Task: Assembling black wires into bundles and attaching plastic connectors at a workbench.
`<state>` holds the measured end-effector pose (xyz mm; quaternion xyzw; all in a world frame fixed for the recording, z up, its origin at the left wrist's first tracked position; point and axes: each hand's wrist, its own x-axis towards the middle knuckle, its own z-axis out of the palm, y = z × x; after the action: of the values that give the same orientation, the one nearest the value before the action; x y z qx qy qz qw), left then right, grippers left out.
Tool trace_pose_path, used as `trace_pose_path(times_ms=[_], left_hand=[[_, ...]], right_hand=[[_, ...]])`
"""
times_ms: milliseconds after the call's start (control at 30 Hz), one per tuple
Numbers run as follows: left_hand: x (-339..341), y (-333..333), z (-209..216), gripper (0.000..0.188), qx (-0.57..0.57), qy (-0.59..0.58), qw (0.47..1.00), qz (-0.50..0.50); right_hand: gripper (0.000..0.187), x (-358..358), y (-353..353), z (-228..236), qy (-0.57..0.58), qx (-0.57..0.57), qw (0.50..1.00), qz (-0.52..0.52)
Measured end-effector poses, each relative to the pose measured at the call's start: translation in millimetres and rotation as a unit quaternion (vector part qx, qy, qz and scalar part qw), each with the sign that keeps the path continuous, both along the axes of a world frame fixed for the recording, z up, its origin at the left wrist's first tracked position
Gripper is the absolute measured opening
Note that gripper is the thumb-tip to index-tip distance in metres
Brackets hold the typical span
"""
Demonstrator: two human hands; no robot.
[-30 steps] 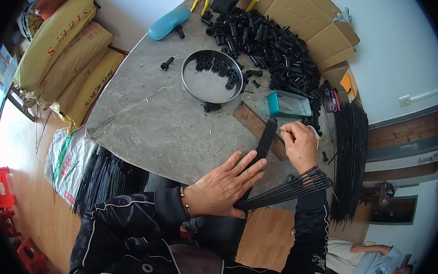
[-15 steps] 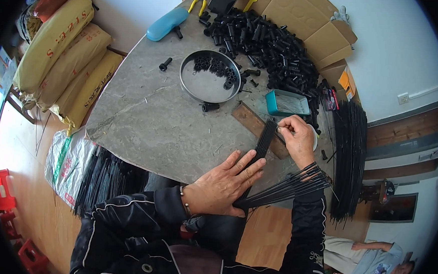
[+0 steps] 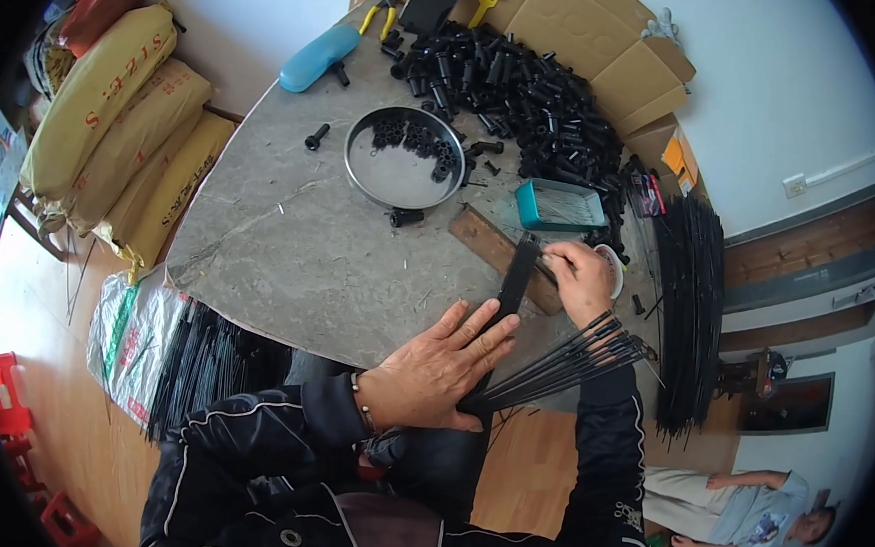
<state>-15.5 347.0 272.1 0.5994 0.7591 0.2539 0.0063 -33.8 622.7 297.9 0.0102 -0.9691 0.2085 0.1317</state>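
We saw a grey tabletop (image 3: 288, 254) as the largest thing. On it, close to its near edge, we saw a bundle of thin black rods (image 3: 518, 278), with more rods fanning toward the right wrist. The left hand (image 3: 436, 374) was lying over the bundle, its fingers spread. Under the bundle's far part, a wooden strip (image 3: 482, 238) crossed slantwise. The right hand (image 3: 579, 280) had its fingertips pressed together beside the bundle's far end; what they pinched, we could not tell. Near it stood a small teal box (image 3: 551, 223).
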Motion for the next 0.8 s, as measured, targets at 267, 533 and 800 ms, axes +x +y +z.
trace_pose_path(times_ms=[267,533,800], left_hand=[[11.1,-5.9,1.9,0.098,-0.02,0.011,1.0,-0.003],[17.6,-8.3,0.2,0.101,-0.039,0.008,0.999,-0.012],[16.6,-6.8,-1.2,0.096,-0.031,0.012,0.999,-0.009]], right_hand=[[0.013,-48.3,7.2,17.2,0.035,-0.144,0.985,-0.089],[0.009,-80.8,15.6,11.9,0.006,0.145,0.989,-0.029],[0.007,-34.4,11.1,26.9,0.09,0.071,0.99,-0.085]])
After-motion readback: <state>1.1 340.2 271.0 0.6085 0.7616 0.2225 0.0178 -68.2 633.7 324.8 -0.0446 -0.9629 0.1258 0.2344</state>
